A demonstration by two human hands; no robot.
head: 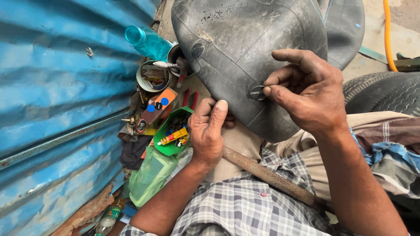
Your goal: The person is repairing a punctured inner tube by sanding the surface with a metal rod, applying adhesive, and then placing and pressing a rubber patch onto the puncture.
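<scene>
Right hand point(306, 89) pinched the small round patch point(257, 93) at its fingertips against the black inner tube point(236, 48), just left of that grip, while left hand point(208, 131) clenched the tube's lower edge below.

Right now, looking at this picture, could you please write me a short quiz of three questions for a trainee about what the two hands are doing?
1. True or false: the right hand presses a small round black patch on the black inner tube with its fingertips.
2. What does the left hand grip? A) the blue bottle B) the lower edge of the inner tube C) the rough file
3. Fill in: the yellow glue tube lies in a ______ tray.

Key
1. True.
2. B. The thumb lies on the rubber's edge; the blue bottle stands apart by the blue metal wall, and the rough file rests on the lap.
3. Green.
</scene>
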